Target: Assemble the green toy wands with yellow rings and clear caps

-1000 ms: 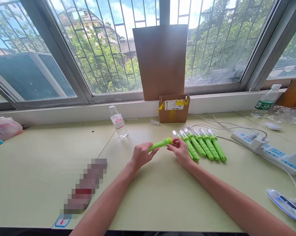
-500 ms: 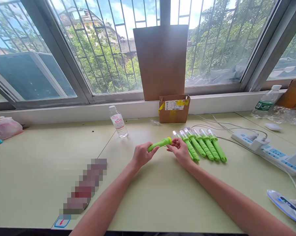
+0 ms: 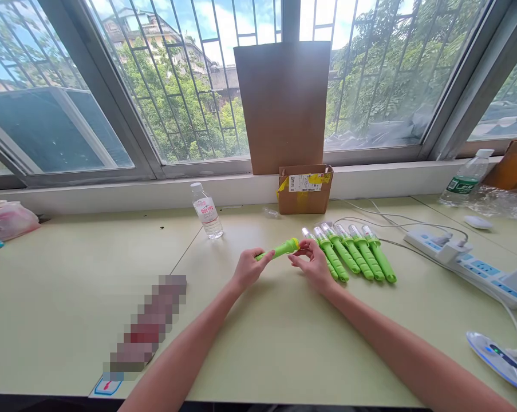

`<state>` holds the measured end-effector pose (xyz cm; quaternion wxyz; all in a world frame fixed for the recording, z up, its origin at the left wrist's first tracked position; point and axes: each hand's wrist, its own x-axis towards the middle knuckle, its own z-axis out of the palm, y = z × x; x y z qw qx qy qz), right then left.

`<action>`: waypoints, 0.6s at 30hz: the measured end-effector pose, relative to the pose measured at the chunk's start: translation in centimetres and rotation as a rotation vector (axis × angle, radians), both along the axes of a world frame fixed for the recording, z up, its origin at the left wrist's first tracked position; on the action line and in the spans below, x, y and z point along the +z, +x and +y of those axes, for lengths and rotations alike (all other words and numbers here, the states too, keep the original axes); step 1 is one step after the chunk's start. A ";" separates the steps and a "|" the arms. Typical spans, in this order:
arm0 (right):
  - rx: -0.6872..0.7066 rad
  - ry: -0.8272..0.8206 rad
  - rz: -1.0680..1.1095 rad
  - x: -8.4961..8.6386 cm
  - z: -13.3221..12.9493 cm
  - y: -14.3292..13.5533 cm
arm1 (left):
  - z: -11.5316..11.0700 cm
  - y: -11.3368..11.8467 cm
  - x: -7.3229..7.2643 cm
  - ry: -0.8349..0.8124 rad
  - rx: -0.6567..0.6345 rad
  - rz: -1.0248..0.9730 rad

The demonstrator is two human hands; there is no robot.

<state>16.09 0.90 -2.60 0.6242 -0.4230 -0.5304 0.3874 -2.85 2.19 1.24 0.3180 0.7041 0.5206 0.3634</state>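
A green tube (image 3: 284, 248) with a yellow-green end is held above the middle of the table, tilted up to the right. My left hand (image 3: 248, 268) is wrapped round its lower left part, with the thumb along it. At the yellow-green end, the fingertips of my right hand (image 3: 313, 263) are bent close to the rim; whether they pinch something small there is too small to tell. Just right of that hand, several green tubes with clear tips (image 3: 361, 254) lie side by side, the leftmost partly hidden behind it.
A water bottle (image 3: 207, 212) stands behind on the left, a small cardboard box (image 3: 303, 200) at the sill. Power strips (image 3: 477, 266) with cables and a white-blue device (image 3: 501, 361) lie right. A blurred object (image 3: 149, 326) lies front left.
The fingers of my left hand have shifted slightly on the green tube, its thumb lying further along it. My right hand has barely moved at the tube's end.
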 end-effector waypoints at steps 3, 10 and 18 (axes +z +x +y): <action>0.011 -0.008 0.007 -0.1 0.0 -0.1 | -0.2 0.1 0.1 -0.112 -0.011 -0.068; 0.031 -0.040 0.082 -0.2 -0.1 -0.3 | -0.2 0.1 0.3 -0.238 -0.036 -0.186; -0.012 -0.042 0.013 0.0 0.0 -0.2 | -0.2 -0.1 0.0 -0.401 -0.075 -0.248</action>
